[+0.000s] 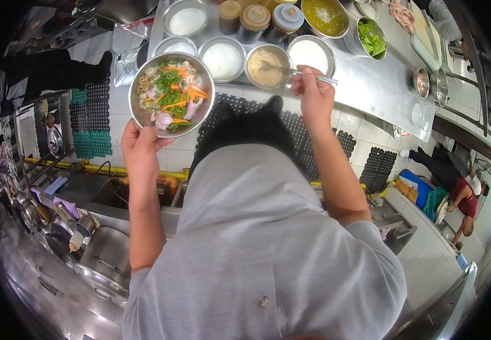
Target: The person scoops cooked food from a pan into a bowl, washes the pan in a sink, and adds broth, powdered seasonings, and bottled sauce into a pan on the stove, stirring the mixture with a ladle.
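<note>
My left hand [142, 141] grips the near rim of a metal bowl [171, 95] that holds chopped greens, orange strips and pale pieces. With its fingers closed on the handle of a metal spoon [313, 76], my right hand [315, 93] is at the counter's near edge. The spoon's tip rests in a bowl of beige powder [267, 66]. White powder fills a bowl [221, 61] to the left of it and another bowl [311, 56] to the right.
Behind the bowls on the steel counter [370, 85] stand sauce jars [255, 24], a pot of yellowish liquid [324, 16] and a pot of greens [372, 38]. Small metal bowls [421, 83] sit at the right. One person [465, 195] is at far right, another [58, 68] at far left.
</note>
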A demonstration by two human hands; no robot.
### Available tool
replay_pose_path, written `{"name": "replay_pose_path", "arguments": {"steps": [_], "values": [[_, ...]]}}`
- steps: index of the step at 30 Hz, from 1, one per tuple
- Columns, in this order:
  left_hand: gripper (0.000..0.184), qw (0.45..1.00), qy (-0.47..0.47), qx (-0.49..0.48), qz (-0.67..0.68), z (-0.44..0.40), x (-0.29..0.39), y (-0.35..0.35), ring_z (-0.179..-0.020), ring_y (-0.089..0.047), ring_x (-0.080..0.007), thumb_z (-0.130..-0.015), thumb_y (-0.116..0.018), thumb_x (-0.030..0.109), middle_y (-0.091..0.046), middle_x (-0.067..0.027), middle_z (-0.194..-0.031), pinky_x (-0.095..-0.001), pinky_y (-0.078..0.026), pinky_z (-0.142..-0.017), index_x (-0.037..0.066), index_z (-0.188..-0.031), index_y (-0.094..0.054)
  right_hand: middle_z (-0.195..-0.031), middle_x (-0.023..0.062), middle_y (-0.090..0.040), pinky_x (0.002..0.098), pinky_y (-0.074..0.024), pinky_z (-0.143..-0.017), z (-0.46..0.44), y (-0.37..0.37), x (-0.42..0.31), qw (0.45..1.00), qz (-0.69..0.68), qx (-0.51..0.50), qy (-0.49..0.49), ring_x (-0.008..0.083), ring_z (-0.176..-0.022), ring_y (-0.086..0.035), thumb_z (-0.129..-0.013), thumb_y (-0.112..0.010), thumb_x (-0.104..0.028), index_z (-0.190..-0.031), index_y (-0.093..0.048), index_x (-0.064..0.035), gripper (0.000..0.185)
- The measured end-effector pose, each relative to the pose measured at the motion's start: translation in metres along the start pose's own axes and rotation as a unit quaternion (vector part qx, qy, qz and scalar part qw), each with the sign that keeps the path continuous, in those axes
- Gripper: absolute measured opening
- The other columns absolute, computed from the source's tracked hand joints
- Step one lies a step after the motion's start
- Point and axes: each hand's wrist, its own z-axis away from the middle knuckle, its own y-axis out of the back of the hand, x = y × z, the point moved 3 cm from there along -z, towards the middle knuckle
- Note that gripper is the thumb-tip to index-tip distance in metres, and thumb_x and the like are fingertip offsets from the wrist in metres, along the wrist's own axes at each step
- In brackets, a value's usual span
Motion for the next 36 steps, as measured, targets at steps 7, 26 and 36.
{"name": "replay_pose_path", "arguments": {"steps": [7, 26, 36], "values": [[0.026, 1.0, 0.003, -0.002, -0.008, 0.003, 0.001, -0.004, -0.086, -0.078, -0.0185, -0.098, -0.057, 0.0, -0.076, -0.0145, -0.112, -0.0302, -0.07, -0.069, -0.005, -0.122, -0.065, -0.09, 0.0065, -0.074, 0.0271, -0.0526, -0.07, -0.001, 0.016, 0.001, 0.994, -0.096, 0.017, -0.045, 0.0109, -0.073, -0.063, -0.114, -0.057, -0.023, -0.12, -0.074, 0.0037, 0.031], [0.029, 1.0, 0.013, 0.005, 0.014, 0.009, 0.002, -0.012, -0.09, -0.078, -0.0208, -0.096, -0.057, 0.001, -0.075, -0.0154, -0.111, -0.0318, -0.069, -0.072, -0.007, -0.122, -0.066, -0.092, 0.0083, -0.074, 0.0282, -0.0525, -0.068, 0.009, 0.021, -0.015, 0.983, -0.171, 0.001, -0.065, 0.0124, -0.074, -0.065, -0.113, -0.057, -0.022, -0.121, -0.071, 0.0042, 0.03], [0.027, 0.999, 0.024, -0.031, 0.024, 0.008, 0.003, -0.018, -0.09, -0.078, -0.0205, -0.096, -0.058, 0.001, -0.076, -0.0152, -0.112, -0.0329, -0.07, -0.071, -0.004, -0.122, -0.064, -0.095, 0.0164, -0.074, 0.0318, -0.0559, -0.074, 0.072, -0.041, -0.118, 0.875, 0.216, -0.109, 0.419, 0.0243, -0.079, -0.071, -0.102, -0.068, 0.004, -0.116, -0.074, 0.0018, 0.015]]}}
